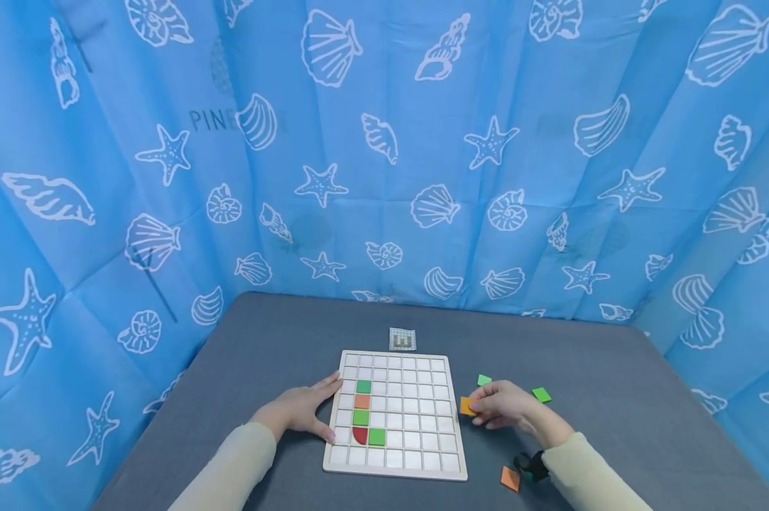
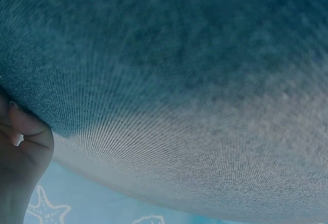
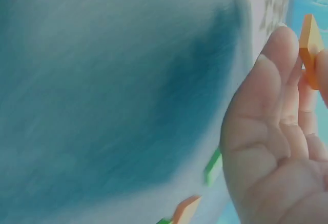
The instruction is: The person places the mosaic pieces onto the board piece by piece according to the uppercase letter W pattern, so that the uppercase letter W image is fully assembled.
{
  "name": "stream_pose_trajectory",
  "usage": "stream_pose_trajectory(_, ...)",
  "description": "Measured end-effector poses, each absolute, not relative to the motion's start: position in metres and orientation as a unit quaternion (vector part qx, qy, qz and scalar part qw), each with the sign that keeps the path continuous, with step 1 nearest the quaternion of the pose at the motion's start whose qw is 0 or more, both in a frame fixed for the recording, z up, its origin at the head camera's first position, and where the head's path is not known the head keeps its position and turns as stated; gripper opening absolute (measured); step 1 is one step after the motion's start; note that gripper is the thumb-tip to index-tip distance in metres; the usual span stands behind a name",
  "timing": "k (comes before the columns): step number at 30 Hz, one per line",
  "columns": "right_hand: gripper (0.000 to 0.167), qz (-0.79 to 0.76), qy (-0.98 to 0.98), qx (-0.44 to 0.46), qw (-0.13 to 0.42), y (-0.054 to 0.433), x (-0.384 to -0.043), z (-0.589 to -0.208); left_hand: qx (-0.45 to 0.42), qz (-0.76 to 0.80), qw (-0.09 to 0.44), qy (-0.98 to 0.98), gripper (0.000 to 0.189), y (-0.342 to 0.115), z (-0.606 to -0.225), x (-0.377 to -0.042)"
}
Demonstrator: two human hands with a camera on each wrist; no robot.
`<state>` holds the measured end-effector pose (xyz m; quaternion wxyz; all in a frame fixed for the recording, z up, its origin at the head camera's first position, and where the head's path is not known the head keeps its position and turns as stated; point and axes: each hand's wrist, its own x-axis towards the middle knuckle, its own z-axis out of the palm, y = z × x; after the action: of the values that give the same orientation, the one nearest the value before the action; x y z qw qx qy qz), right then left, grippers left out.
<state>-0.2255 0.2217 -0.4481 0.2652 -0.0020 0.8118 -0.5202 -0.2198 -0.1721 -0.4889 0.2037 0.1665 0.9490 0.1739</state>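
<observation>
My right hand pinches an orange square tile just off the right edge of a pale wooden grid board. In the right wrist view the orange tile stands edge-on between thumb and fingers. My left hand lies at the board's left edge, thumb and fingers spread apart along it. On the board's left side, a column holds a dark green tile, a salmon tile, a bright green tile and a red rounded tile. Another green tile sits right of the red one.
Beyond the board lies a small patterned card. Loose green tiles lie around my right hand, and an orange tile is nearer me, beside the black wrist strap. A blue shell-print curtain encloses the grey table.
</observation>
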Motion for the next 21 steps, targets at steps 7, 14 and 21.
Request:
stream_pose_trajectory(7,0.024,-0.564,0.779,0.024,0.272,0.202,-0.228,-0.440,0.153,0.180,0.212,0.948,0.110,-0.171,-0.487,-0.219)
stream_pose_trajectory(14,0.020,-0.581,0.767,0.019,0.272,0.190,-0.230,-0.434,0.154,0.174,0.209,0.950,0.110,-0.171,-0.490,-0.220)
stream_pose_trajectory(21,0.021,-0.596,0.754,0.010,0.276,0.179,-0.229,-0.432,0.153,0.175,0.206,0.951,0.111,-0.171,-0.492,-0.221)
